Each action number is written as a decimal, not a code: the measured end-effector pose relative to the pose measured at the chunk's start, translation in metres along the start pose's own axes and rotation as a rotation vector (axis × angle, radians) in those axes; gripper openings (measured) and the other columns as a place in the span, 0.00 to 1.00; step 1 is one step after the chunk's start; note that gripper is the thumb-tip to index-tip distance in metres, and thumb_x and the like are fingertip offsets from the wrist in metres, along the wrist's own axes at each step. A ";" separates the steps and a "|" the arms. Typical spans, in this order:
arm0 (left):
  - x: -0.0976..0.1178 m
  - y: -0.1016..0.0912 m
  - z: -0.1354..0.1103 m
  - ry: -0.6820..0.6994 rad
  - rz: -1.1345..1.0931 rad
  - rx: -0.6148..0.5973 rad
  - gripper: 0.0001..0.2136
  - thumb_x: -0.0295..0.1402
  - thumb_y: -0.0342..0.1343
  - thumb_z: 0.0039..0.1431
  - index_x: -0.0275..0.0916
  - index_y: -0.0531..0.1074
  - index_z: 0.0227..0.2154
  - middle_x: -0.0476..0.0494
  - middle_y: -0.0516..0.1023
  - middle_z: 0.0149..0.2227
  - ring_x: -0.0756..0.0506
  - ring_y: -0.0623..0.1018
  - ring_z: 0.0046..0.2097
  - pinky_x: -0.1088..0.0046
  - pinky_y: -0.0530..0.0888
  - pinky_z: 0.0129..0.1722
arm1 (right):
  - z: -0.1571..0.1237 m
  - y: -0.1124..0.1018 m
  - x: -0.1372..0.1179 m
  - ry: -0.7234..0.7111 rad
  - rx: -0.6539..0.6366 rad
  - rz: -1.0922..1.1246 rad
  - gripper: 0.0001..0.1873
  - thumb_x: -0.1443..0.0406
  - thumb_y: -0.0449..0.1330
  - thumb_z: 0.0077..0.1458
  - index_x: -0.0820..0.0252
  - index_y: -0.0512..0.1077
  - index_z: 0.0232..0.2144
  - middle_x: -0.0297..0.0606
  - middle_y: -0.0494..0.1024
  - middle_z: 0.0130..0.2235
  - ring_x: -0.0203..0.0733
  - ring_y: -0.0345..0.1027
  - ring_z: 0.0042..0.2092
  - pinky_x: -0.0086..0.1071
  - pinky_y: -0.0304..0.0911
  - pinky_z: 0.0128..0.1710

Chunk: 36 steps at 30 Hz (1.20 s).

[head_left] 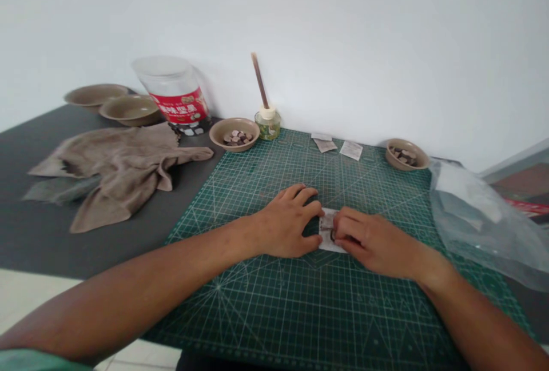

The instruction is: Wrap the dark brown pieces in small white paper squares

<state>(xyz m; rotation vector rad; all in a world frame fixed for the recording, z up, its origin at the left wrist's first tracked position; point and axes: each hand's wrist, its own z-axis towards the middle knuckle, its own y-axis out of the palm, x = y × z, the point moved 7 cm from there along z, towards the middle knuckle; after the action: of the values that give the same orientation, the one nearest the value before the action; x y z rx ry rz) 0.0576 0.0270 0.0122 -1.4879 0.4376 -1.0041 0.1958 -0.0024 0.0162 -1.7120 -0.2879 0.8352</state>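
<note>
A small white paper packet lies on the green cutting mat, with something dark on it. My left hand rests on the mat with curled fingers, its fingertips pinching the packet's left edge. My right hand is closed over the packet's right side, fingers pressed down on it. Most of the packet is hidden under the two hands.
Behind the hands stand a bowl of brown pieces, a reed diffuser jar, several small white packets and a second bowl of pieces. A brown cloth, two empty bowls and a plastic jar are at the left. A clear plastic bag lies at the right.
</note>
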 end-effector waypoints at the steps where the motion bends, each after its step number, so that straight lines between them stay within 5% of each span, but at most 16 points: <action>1: 0.000 0.000 0.000 0.001 -0.001 -0.001 0.21 0.44 0.59 0.59 0.41 0.70 0.51 0.36 0.61 0.64 0.29 0.58 0.67 0.47 0.58 0.65 | 0.001 -0.001 0.000 -0.009 0.015 -0.002 0.06 0.67 0.53 0.66 0.56 0.68 0.37 0.37 0.72 0.42 0.38 0.68 0.37 0.33 0.62 0.36; 5: 0.000 0.000 0.000 -0.009 0.001 0.000 0.21 0.44 0.59 0.59 0.41 0.69 0.52 0.36 0.60 0.64 0.29 0.57 0.67 0.46 0.60 0.64 | 0.003 -0.011 0.012 0.089 0.149 -0.036 0.06 0.67 0.53 0.66 0.58 0.69 0.37 0.38 0.72 0.41 0.40 0.68 0.40 0.35 0.63 0.39; 10: 0.001 0.000 0.000 -0.003 -0.005 -0.001 0.20 0.44 0.59 0.59 0.42 0.69 0.51 0.37 0.61 0.64 0.30 0.58 0.67 0.47 0.60 0.64 | 0.002 -0.001 0.001 -0.032 0.020 0.077 0.05 0.67 0.55 0.65 0.57 0.70 0.35 0.35 0.73 0.40 0.37 0.69 0.37 0.32 0.63 0.39; 15: -0.001 0.001 0.000 -0.002 0.002 0.001 0.21 0.44 0.58 0.59 0.42 0.69 0.53 0.36 0.61 0.64 0.29 0.57 0.67 0.46 0.59 0.65 | 0.003 -0.010 0.014 0.059 0.153 0.001 0.05 0.66 0.55 0.66 0.57 0.70 0.36 0.37 0.73 0.41 0.40 0.69 0.40 0.34 0.63 0.41; 22: -0.001 0.002 0.001 0.003 0.001 0.006 0.21 0.45 0.59 0.59 0.42 0.69 0.53 0.37 0.61 0.63 0.30 0.57 0.67 0.47 0.59 0.65 | 0.001 -0.002 0.004 -0.082 0.024 0.145 0.05 0.66 0.56 0.65 0.57 0.72 0.36 0.35 0.74 0.41 0.37 0.69 0.39 0.32 0.64 0.40; 26: -0.001 0.002 0.000 -0.003 0.003 0.004 0.21 0.44 0.59 0.59 0.43 0.69 0.53 0.37 0.62 0.63 0.30 0.57 0.68 0.46 0.59 0.65 | 0.004 -0.011 0.015 0.024 0.147 0.015 0.07 0.67 0.54 0.66 0.58 0.72 0.36 0.39 0.74 0.42 0.40 0.69 0.41 0.35 0.64 0.41; 31: -0.001 0.001 0.000 0.001 -0.011 0.008 0.21 0.45 0.59 0.58 0.42 0.69 0.52 0.37 0.61 0.64 0.30 0.58 0.67 0.47 0.59 0.65 | 0.000 -0.003 0.003 -0.052 0.005 0.114 0.07 0.67 0.54 0.66 0.56 0.71 0.35 0.36 0.74 0.40 0.38 0.69 0.38 0.33 0.64 0.39; 36: -0.002 0.001 0.000 -0.011 -0.001 0.000 0.21 0.45 0.59 0.59 0.41 0.69 0.52 0.36 0.60 0.65 0.30 0.56 0.68 0.47 0.58 0.66 | 0.000 -0.009 0.013 0.050 0.119 0.031 0.08 0.66 0.52 0.67 0.57 0.70 0.36 0.38 0.73 0.41 0.41 0.69 0.41 0.36 0.65 0.42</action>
<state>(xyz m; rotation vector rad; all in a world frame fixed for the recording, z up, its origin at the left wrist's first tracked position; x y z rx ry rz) 0.0568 0.0276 0.0103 -1.4931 0.4291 -0.9965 0.2074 0.0088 0.0196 -1.6266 -0.1744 0.8156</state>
